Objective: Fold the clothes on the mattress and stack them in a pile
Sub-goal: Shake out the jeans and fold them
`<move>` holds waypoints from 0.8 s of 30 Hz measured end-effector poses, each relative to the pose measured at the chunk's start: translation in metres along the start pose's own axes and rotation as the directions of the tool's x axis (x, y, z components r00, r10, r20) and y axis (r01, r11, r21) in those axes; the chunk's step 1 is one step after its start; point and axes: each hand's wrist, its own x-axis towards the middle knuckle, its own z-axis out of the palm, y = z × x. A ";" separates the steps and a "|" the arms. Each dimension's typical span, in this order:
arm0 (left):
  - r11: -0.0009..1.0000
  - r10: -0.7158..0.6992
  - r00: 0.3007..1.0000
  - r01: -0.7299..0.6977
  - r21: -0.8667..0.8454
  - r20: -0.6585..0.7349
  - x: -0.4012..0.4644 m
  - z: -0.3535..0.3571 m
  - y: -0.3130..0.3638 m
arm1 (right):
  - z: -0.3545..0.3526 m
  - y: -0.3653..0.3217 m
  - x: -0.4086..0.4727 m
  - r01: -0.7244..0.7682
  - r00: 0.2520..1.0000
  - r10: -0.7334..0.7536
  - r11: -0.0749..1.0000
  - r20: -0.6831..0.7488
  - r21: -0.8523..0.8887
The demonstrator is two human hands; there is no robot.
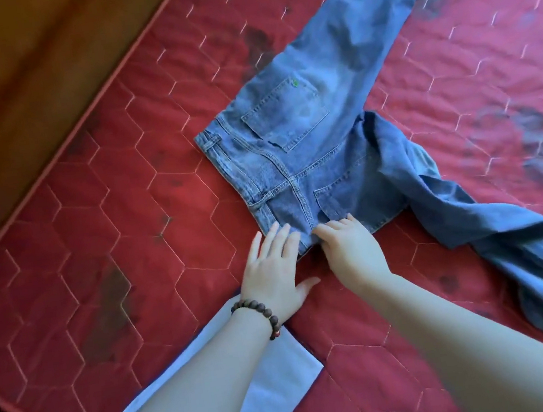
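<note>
A pair of blue jeans (304, 153) lies back-side up on the red quilted mattress (120, 225), waistband toward the left. One leg runs to the upper right, the other lies crumpled toward the lower right. My left hand (275, 271), with a bead bracelet on the wrist, lies flat with straight fingers touching the near corner of the waistband. My right hand (348, 247) rests on the denim beside it, fingers bent at the near edge; I cannot tell whether they pinch the cloth. A folded pale blue garment (270, 389) lies under my left forearm.
The mattress edge runs diagonally at the left, with a brown wooden floor (20, 66) beyond it. Dark stains mark the mattress cover in several places.
</note>
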 end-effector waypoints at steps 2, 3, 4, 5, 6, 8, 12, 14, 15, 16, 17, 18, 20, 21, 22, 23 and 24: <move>0.997 0.057 0.992 -0.063 -0.054 -0.112 0.004 -0.029 0.012 | -0.040 -0.005 -0.005 -0.064 0.995 0.072 0.991 -0.064 0.114; 0.992 0.089 0.982 -0.102 -0.076 -0.168 0.006 -0.046 0.019 | -0.063 -0.009 -0.008 -0.099 0.990 0.115 0.981 -0.087 0.169; 0.985 0.116 0.969 -0.140 -0.096 -0.220 0.008 -0.065 0.028 | -0.088 -0.012 -0.012 -0.115 0.984 0.141 0.969 -0.108 0.218; 0.978 0.133 0.956 -0.169 -0.122 -0.263 0.011 -0.085 0.038 | -0.113 -0.017 -0.017 -0.113 0.981 0.149 0.959 -0.125 0.260; 0.969 0.137 0.943 -0.190 -0.155 -0.302 0.013 -0.108 0.048 | -0.140 -0.022 -0.021 -0.104 0.979 0.150 0.950 -0.137 0.296; 0.947 0.111 0.929 -0.206 -0.246 -0.352 0.016 -0.158 0.070 | -0.197 -0.033 -0.033 -0.102 0.969 0.175 0.925 -0.174 0.367; 0.885 0.042 0.924 -0.211 -0.414 -0.381 0.009 -0.262 0.121 | -0.310 -0.051 -0.069 -0.149 0.927 0.290 0.867 -0.238 0.476; 0.865 0.074 0.905 -0.267 -0.424 -0.419 0.004 -0.309 0.152 | -0.366 -0.056 -0.092 -0.139 0.915 0.303 0.857 -0.267 0.496; 0.851 0.097 0.895 -0.301 -0.430 -0.435 0.003 -0.332 0.169 | -0.394 -0.058 -0.105 -0.130 0.908 0.305 0.856 -0.287 0.500; 0.835 0.117 0.885 -0.333 -0.438 -0.451 0.002 -0.354 0.188 | -0.421 -0.059 -0.120 -0.115 0.902 0.300 0.860 -0.310 0.497; 0.819 0.138 0.872 -0.366 -0.441 -0.469 0.003 -0.376 0.207 | -0.447 -0.060 -0.134 -0.093 0.897 0.284 0.870 -0.338 0.484; 0.806 0.164 0.859 -0.400 -0.436 -0.486 0.003 -0.397 0.228 | -0.473 -0.061 -0.149 -0.063 0.893 0.255 0.887 -0.370 0.458; 0.784 0.232 0.828 -0.470 -0.405 -0.511 0.001 -0.439 0.271 | -0.522 -0.064 -0.178 0.003 0.873 0.185 0.923 -0.452 0.384; 0.768 0.269 0.807 -0.509 -0.389 -0.526 -0.002 -0.458 0.292 | -0.544 -0.064 -0.192 0.037 0.848 0.156 0.936 -0.506 0.351; 0.750 0.300 0.784 -0.546 -0.374 -0.543 -0.005 -0.476 0.312 | -0.564 -0.064 -0.205 0.064 0.812 0.144 0.941 -0.566 0.331; 0.732 0.327 0.760 -0.580 -0.359 -0.561 -0.010 -0.494 0.333 | -0.584 -0.063 -0.218 0.083 0.765 0.146 0.943 -0.627 0.321; 0.718 0.352 0.737 -0.609 -0.339 -0.578 -0.015 -0.510 0.351 | -0.603 -0.060 -0.231 0.092 0.713 0.158 0.944 -0.683 0.316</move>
